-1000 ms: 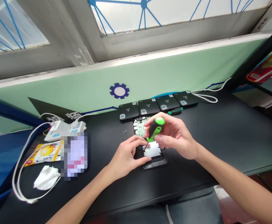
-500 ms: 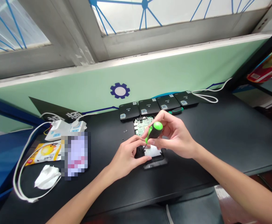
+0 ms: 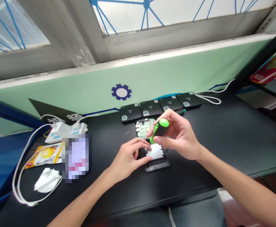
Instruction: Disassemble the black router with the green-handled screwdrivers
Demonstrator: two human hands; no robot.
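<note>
My right hand (image 3: 179, 135) is wrapped around a screwdriver (image 3: 160, 128) with a black and bright green handle. Its thin shaft slants down and left to the left side of a black plastic casing (image 3: 160, 166) with a white panel (image 3: 155, 152) in it. The exact spot under the tip is too small to make out. From the left, my left hand (image 3: 128, 157) grips the casing's edge, fingers curled at the far corner and thumb near the panel's front. Directly beyond lies a green circuit board (image 3: 144, 129) in a black housing.
Several black boxes (image 3: 130, 112) with labels line the wall. Another green-handled screwdriver (image 3: 182, 112) lies before them. Small screws (image 3: 127, 133) sit left of the board. At left are a power strip (image 3: 80, 130), a yellow snack packet (image 3: 44, 155), crumpled tissue (image 3: 48, 180) and white cables.
The screwdriver handle has shifted slightly right and up, leaning further over with my right hand, and more of the circuit board shows. My left hand has stayed nearly in place.
</note>
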